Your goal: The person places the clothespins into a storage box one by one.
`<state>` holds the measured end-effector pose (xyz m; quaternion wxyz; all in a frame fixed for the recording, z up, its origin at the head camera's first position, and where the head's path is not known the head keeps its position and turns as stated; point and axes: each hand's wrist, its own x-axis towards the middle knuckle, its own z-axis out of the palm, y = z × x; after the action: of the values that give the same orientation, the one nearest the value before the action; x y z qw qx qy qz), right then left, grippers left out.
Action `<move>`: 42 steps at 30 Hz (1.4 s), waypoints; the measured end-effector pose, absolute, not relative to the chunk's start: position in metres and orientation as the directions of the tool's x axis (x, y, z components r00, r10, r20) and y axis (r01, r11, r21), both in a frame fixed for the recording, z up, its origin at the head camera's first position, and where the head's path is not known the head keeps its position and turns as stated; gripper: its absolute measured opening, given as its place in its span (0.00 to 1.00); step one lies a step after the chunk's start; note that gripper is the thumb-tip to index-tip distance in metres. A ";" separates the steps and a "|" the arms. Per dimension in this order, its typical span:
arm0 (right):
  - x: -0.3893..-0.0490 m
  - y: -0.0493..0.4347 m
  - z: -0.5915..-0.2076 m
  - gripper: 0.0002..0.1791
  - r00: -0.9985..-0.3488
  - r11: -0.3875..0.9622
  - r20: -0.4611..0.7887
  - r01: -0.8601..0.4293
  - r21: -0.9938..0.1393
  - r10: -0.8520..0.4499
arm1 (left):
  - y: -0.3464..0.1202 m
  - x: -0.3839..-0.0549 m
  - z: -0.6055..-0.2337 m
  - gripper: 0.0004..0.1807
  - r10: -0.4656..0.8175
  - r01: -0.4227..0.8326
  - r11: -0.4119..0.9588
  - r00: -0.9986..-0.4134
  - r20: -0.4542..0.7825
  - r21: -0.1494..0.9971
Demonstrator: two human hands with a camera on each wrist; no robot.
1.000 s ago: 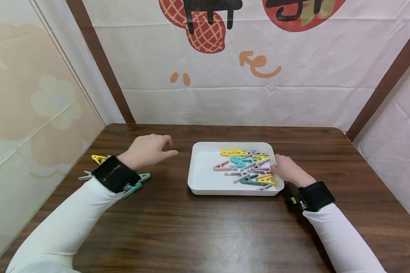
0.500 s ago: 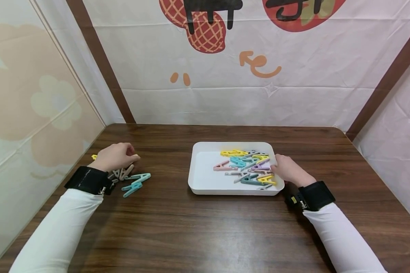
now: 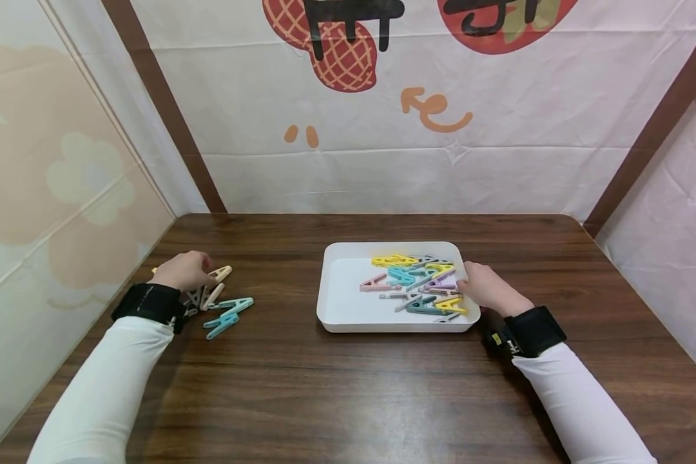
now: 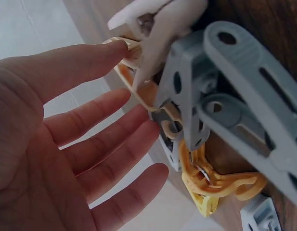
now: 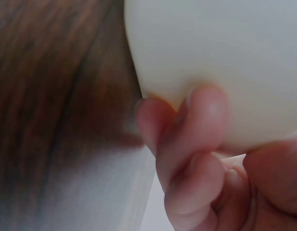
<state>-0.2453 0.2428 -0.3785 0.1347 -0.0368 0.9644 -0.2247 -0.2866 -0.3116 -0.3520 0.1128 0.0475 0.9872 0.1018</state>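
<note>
Beside loose clothespins (image 3: 211, 297), the left hand (image 3: 181, 270) has its fingers spread.

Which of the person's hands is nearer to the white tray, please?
The right hand: it holds the white tray at its right edge. The left hand is well away to the tray's left, by the loose clips.
</note>
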 end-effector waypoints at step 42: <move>-0.246 0.243 -0.380 0.27 -0.960 0.901 -0.241 -0.027 -0.434 -0.145 | -0.302 -0.285 -0.345 0.20 0.139 0.111 0.942 -0.988 -0.066 0.317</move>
<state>-0.2456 0.2425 -0.3800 0.1350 -0.0444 0.9654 -0.2184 -0.2851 -0.3025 -0.3452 0.0435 0.0634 0.9844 0.1584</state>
